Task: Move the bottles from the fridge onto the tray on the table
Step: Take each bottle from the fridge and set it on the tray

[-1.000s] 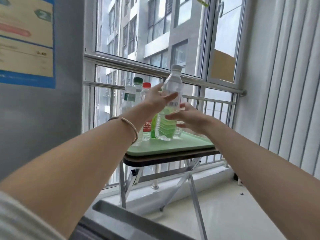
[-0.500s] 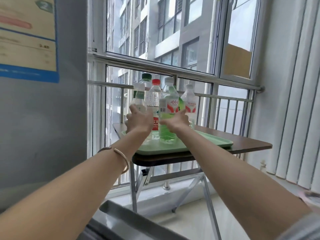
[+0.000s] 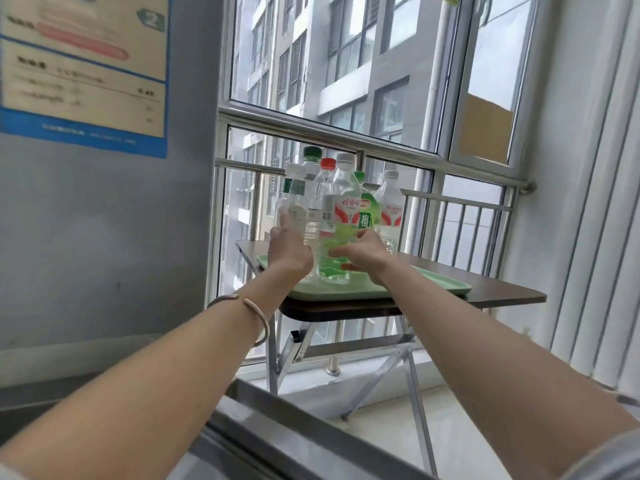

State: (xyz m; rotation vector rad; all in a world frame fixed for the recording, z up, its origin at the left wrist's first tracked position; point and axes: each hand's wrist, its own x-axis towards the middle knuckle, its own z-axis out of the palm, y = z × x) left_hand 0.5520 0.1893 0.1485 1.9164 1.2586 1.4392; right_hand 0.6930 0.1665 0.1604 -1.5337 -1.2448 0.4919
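Observation:
A pale green tray point(image 3: 433, 285) lies on a small dark folding table point(image 3: 502, 293) by the window. Several plastic bottles stand on it in a tight group. The front one is a clear white-capped bottle point(image 3: 343, 209) with a red and white label and greenish liquid, upright on the tray. My right hand point(image 3: 365, 254) curls around its lower body, thumb behind and fingers in front. To its left, my left hand point(image 3: 289, 252) is spread, one finger pointing up against a clear bottle point(image 3: 293, 202). Red-capped point(image 3: 325, 192) and green-capped point(image 3: 311, 161) bottles stand behind.
The grey fridge side point(image 3: 104, 220) with a blue-edged label fills the left. A grey metal edge point(image 3: 294, 431) crosses below my arms. A steel window railing point(image 3: 346, 133) runs behind the table, and white vertical blinds point(image 3: 595, 202) hang at the right.
The white-capped bottle came down from mid-air and now stands on the tray. My left hand slid off it to the left and spread. The view has shifted left.

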